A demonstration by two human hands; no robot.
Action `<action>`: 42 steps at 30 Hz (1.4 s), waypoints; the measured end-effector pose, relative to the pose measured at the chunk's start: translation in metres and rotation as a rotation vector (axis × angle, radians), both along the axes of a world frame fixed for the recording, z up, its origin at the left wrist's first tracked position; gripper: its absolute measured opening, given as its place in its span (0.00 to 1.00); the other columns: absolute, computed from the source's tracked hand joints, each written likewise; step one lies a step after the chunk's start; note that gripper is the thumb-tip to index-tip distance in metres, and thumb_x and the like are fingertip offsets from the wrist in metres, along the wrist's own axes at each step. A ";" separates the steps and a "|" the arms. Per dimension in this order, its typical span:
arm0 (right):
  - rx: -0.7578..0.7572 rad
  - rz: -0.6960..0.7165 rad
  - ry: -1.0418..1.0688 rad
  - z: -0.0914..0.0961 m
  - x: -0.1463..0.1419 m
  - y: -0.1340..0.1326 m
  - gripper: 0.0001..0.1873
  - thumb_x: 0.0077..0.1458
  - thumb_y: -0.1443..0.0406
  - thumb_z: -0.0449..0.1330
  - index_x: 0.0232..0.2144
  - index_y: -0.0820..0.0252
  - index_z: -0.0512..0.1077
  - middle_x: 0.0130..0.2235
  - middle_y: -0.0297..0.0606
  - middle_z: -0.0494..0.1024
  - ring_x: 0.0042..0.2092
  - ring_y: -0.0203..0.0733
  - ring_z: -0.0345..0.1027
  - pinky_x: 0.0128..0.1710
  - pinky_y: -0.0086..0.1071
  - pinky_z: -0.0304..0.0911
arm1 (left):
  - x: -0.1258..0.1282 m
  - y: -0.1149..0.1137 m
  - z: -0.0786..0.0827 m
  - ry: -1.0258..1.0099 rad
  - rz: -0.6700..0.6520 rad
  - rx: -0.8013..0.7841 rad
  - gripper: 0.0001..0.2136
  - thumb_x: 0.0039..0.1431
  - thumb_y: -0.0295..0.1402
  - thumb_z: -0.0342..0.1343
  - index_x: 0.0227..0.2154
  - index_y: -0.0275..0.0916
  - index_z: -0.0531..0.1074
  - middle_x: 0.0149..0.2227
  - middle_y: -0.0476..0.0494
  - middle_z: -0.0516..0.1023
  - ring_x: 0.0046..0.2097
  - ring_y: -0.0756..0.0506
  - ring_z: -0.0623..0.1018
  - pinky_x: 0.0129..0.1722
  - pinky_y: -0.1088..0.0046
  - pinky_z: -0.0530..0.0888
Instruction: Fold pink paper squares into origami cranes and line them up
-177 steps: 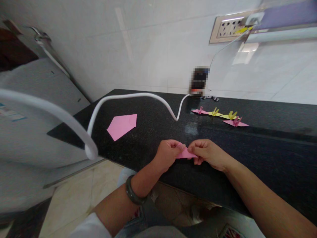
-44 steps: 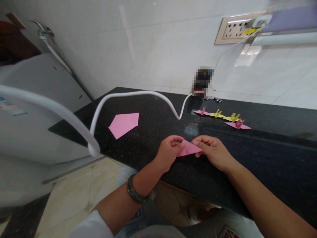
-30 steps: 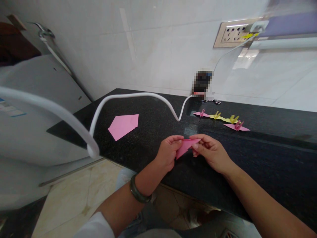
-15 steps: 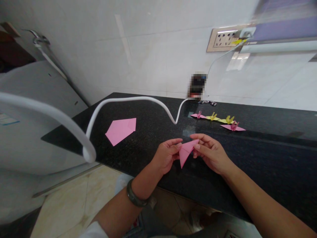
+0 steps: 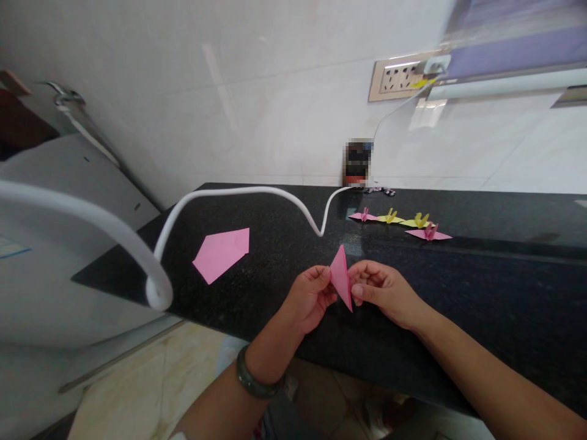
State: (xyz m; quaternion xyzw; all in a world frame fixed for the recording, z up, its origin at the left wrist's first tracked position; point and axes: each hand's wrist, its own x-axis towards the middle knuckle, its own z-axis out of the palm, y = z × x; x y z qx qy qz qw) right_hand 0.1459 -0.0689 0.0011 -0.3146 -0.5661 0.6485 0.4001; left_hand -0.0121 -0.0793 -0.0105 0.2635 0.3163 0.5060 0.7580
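Observation:
A piece of pink origami paper [image 5: 340, 279], folded into a narrow triangle, is held upright over the near part of the dark counter. My left hand [image 5: 312, 296] pinches its left corner between thumb and fingers. At its long right edge, my right hand [image 5: 383, 290] has thumb and curled fingers against the paper; some fingertips are hidden. Beyond the hands stand folded paper cranes in a row: a pink crane [image 5: 364, 216], a yellow crane [image 5: 390, 217], another yellow crane [image 5: 420, 222] and a darker pink crane [image 5: 430, 233]. Left of my hands lie flat pink sheets [image 5: 222, 252].
A white bendy holder arm [image 5: 243, 190] curves over the black counter [image 5: 284, 244]. At the tiled wall stands a blurred dark device [image 5: 358, 162], its cable running to a wall socket [image 5: 397, 79]. A white appliance [image 5: 92, 183] is at the left.
The folded pink paper has turned, its long edge now facing right and one point up. My right hand has moved from its upper corner to that edge. The view has shifted slightly.

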 end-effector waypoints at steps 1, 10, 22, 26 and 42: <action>-0.001 0.001 -0.002 0.000 0.000 0.000 0.12 0.41 0.65 0.62 0.31 0.62 0.66 0.24 0.31 0.68 0.23 0.29 0.61 0.22 0.25 0.59 | 0.000 0.000 0.000 0.003 -0.005 0.003 0.09 0.45 0.35 0.57 0.25 0.34 0.66 0.23 0.49 0.68 0.24 0.54 0.69 0.25 0.79 0.65; 0.019 0.031 -0.043 0.003 -0.001 -0.001 0.11 0.40 0.65 0.62 0.29 0.62 0.66 0.24 0.31 0.68 0.23 0.28 0.60 0.22 0.24 0.56 | -0.001 -0.001 -0.001 0.008 -0.027 0.000 0.10 0.46 0.36 0.56 0.25 0.33 0.66 0.23 0.48 0.69 0.24 0.54 0.69 0.23 0.79 0.64; 0.067 0.033 -0.084 0.002 0.002 0.000 0.11 0.47 0.61 0.58 0.33 0.62 0.68 0.24 0.33 0.69 0.24 0.30 0.60 0.23 0.25 0.58 | -0.002 0.000 -0.002 -0.038 0.029 -0.023 0.09 0.45 0.36 0.56 0.25 0.35 0.65 0.22 0.50 0.68 0.24 0.55 0.69 0.22 0.81 0.65; 0.074 0.029 -0.091 0.000 0.003 0.001 0.12 0.47 0.62 0.58 0.34 0.62 0.68 0.24 0.33 0.69 0.24 0.30 0.60 0.23 0.26 0.58 | -0.002 0.000 -0.001 -0.045 0.028 -0.030 0.09 0.45 0.36 0.56 0.24 0.35 0.65 0.22 0.50 0.68 0.24 0.55 0.69 0.22 0.81 0.65; 0.160 -0.099 -0.198 -0.004 0.000 0.004 0.06 0.44 0.66 0.58 0.29 0.60 0.69 0.25 0.32 0.70 0.25 0.33 0.62 0.24 0.27 0.57 | 0.003 -0.002 0.001 0.058 0.100 -0.012 0.08 0.40 0.32 0.60 0.24 0.34 0.69 0.22 0.50 0.69 0.25 0.54 0.69 0.23 0.80 0.66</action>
